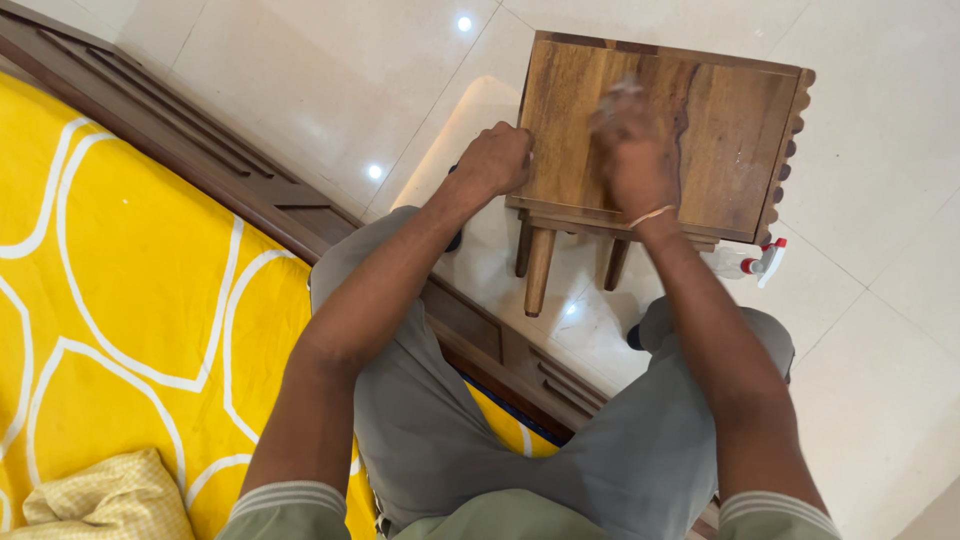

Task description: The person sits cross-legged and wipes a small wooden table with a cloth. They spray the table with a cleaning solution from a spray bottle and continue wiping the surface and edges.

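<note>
One small wooden table (700,130), brown grain top w/ dark streak, scalloped right edge, 3 legs visible, stands on white tile floor (300,80) before the knees. Left hand (495,160) clamped on its left edge. Right hand (632,150) on top, blurred; can't tell grip. One spray bottle (752,263) beside table, contents unclear. Yellow bedsheet (120,300) at left.

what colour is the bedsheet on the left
Yellow with white curved lines on the bedsheet; head view.
</note>
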